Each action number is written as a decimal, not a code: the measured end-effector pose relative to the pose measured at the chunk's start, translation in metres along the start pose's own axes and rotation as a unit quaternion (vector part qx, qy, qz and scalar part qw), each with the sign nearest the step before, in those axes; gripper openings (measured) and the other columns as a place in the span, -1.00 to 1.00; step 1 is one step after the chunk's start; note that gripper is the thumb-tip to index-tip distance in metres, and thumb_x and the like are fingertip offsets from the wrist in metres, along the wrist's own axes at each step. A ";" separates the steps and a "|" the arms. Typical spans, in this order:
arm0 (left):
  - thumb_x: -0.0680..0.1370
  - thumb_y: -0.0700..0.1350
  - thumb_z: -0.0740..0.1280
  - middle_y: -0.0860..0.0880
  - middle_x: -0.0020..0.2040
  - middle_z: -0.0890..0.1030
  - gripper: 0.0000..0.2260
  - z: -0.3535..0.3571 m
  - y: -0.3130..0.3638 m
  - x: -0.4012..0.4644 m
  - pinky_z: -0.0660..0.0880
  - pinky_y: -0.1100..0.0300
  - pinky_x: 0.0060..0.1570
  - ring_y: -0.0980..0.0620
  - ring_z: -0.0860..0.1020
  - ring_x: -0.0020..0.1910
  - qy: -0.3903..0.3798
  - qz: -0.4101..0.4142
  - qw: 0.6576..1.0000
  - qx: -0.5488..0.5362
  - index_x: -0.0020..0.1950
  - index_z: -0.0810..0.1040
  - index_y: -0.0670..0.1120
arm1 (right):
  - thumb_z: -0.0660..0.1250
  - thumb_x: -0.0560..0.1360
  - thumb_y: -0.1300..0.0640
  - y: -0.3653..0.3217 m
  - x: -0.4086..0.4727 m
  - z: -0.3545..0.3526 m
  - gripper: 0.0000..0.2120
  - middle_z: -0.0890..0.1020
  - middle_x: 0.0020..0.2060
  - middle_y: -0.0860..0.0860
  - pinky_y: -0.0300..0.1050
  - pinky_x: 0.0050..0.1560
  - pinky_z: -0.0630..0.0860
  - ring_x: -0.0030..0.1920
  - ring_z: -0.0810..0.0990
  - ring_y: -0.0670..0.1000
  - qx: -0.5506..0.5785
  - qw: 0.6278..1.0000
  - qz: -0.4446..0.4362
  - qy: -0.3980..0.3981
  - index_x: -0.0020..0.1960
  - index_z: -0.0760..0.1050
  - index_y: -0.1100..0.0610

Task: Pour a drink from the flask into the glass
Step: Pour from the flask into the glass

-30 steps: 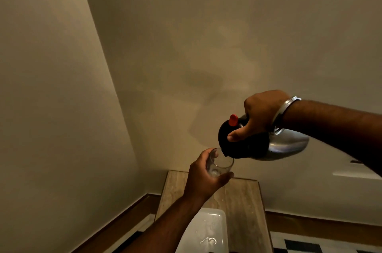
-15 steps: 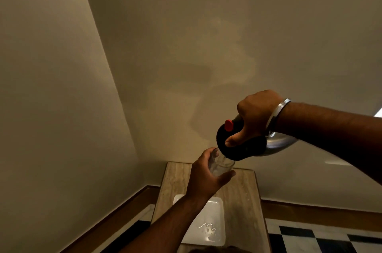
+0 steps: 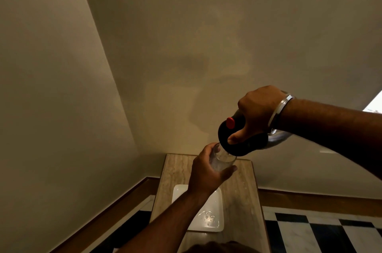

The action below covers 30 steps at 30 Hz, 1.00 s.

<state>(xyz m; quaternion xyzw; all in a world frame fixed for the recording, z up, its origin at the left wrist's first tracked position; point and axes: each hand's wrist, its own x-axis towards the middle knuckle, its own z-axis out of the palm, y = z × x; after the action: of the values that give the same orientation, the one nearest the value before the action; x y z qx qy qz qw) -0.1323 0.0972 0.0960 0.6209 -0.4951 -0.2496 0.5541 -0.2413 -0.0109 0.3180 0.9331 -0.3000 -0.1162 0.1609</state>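
Flask mouth touches glass rim — both held above table.

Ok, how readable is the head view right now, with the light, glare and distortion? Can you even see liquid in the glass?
Head view: dim, warm light; hand shadows on the wall; bright overexposed patch at the right edge. Wide-angle bending of the wall lines. The flask top is near-black, the glass in the left hand pale and low-contrast, so the liquid level cannot be told. Right hand sharp.
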 end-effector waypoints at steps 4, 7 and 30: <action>0.30 0.28 0.55 0.14 0.17 0.61 -0.33 0.000 -0.001 -0.002 0.54 0.42 -0.02 0.29 0.56 0.10 0.000 0.001 1.000 0.005 0.32 0.45 0.08 | 0.13 0.07 -0.66 -0.002 -0.004 -0.001 -0.22 0.56 -0.49 -0.08 -0.23 -0.46 0.34 -0.49 0.51 -0.07 -0.011 1.000 0.007 0.007 -0.25 0.55 0.04; 0.31 0.25 0.56 0.11 0.20 0.61 -0.32 0.000 -0.003 -0.002 0.56 0.36 0.03 0.24 0.56 0.12 0.002 -0.001 1.000 0.007 0.33 0.46 0.04 | 0.13 0.08 -0.66 -0.005 -0.006 -0.001 -0.22 0.57 -0.47 -0.08 -0.22 -0.43 0.42 -0.46 0.54 -0.06 -0.015 1.000 0.010 0.014 -0.24 0.56 0.04; 0.30 0.27 0.55 0.14 0.10 0.63 -0.37 -0.001 0.004 -0.009 0.59 0.35 -0.08 0.22 0.58 0.06 0.008 0.020 1.000 -0.006 0.27 0.48 0.08 | 0.16 0.11 -0.63 -0.016 -0.020 -0.014 -0.25 0.56 -0.50 -0.07 -0.22 -0.45 0.37 -0.48 0.53 -0.06 -0.022 0.999 0.013 0.022 -0.27 0.55 0.05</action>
<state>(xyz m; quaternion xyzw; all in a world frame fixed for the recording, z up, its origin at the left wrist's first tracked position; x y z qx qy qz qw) -0.1364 0.1064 0.0977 0.6098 -0.5015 -0.2362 0.5665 -0.2447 0.0164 0.3278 0.9277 -0.3060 -0.1001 0.1892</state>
